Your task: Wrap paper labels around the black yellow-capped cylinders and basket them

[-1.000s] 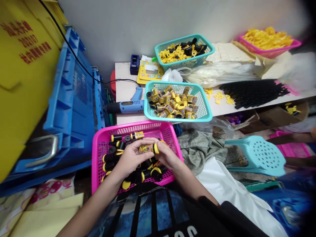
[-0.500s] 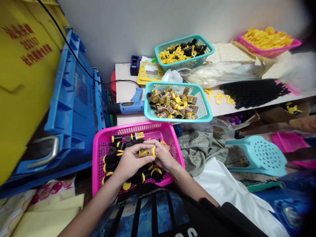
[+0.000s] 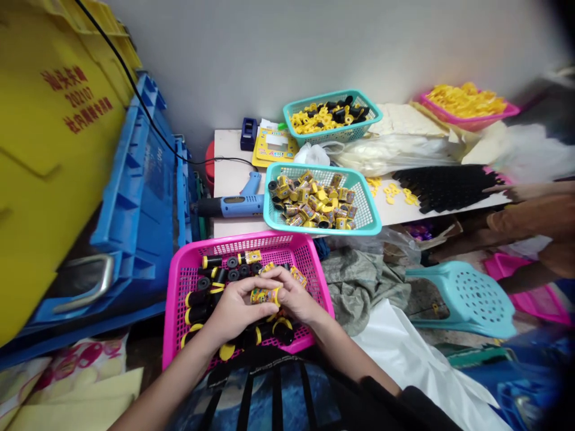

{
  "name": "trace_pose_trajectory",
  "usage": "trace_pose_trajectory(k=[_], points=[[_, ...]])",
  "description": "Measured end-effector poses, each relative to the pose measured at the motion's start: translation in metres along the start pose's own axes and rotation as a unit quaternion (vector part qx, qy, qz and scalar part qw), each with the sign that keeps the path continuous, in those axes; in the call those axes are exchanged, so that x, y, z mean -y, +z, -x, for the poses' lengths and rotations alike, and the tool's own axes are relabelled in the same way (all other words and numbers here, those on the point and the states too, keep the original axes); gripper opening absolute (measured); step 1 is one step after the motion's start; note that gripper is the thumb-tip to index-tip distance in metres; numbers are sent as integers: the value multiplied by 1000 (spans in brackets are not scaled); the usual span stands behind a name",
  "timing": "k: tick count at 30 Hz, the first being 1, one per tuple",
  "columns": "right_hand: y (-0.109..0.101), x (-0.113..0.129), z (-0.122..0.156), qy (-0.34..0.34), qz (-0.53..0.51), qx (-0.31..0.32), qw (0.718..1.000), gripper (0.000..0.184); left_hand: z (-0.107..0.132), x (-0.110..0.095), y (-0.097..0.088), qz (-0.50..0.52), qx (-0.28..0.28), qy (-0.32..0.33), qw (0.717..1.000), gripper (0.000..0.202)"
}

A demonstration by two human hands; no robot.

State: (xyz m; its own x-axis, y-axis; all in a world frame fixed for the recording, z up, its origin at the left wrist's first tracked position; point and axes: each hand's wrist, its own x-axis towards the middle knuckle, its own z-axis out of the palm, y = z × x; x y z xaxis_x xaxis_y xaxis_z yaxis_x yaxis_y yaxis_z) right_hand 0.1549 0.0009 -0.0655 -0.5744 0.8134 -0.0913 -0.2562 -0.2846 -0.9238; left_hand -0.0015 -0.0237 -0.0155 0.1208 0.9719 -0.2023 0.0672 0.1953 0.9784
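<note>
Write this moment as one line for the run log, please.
left hand: on labelled roll | right hand: on same roll | where: over pink basket | nearby: teal basket, blue tool

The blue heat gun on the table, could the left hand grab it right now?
Probably yes, once freed: the left hand shares a yellow-labelled tube with the right hand, but nothing covers the blue heat gun just past the pink basket.

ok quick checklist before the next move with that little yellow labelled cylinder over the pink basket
1. Labelled cylinder in the grip of both left hand and right hand: ok.
2. Cylinder over the pink basket, so a slip likely lands inside: ok.
3. Label wrapped all round: cannot tell.
4. Teal basket of labelled pieces close ahead: ok.
5. Another person's arm apart from both baskets: ok.
</note>
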Motion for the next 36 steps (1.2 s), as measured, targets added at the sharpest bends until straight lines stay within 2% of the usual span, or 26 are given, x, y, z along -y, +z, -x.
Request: trace_pose_trajectory(k=[3,5,8,11,15,17,19,21,23,24,26,28,30,33,36], points=[[4,10,-5,-23,43,-67,997,48,-6,0,-5,-79,-82,88,990,23],[6,18,-9,-39,48,-95,994,46,-11,-2,-8,-145,-131,175,965,20],[5,35,-14,-64,87,-117,987,38,-14,-4,-13,-209,-138,239,938,32],[0,57,-17,-104,144,-156,972,29,-12,-1,-15,-204,-121,229,944,49],[-20,85,-26,-170,176,-220,944,25,-8,10,-17,-156,-109,205,960,35],[-38,98,-34,-211,207,-272,916,27,-7,16,-20,-145,-116,195,963,32],[-59,108,-40,-232,253,-339,876,38,-5,20,-24,-137,-123,184,966,31],[-79,113,-43,-217,313,-398,835,56,-3,22,-28,-138,-129,174,966,28],[-92,111,-41,-192,362,-416,812,53,-2,23,-32,-153,-137,170,964,26],[-95,108,-38,-176,384,-400,813,46,-2,23,-34,-163,-139,168,962,25],[-93,95,-30,-130,437,-324,829,33,-1,24,-37,-181,-134,155,962,25],[-83,79,-23,-75,517,-241,818,24,-2,26,-38,-200,-111,134,964,25],[-70,60,-20,-21,607,-175,775,19,-4,28,-36,-228,-63,118,964,25],[-54,35,-22,59,716,-74,692,21,-7,32,-31,-284,18,106,953,26],[-48,19,-24,106,769,5,631,30,-6,36,-28,-323,56,91,940,27]])
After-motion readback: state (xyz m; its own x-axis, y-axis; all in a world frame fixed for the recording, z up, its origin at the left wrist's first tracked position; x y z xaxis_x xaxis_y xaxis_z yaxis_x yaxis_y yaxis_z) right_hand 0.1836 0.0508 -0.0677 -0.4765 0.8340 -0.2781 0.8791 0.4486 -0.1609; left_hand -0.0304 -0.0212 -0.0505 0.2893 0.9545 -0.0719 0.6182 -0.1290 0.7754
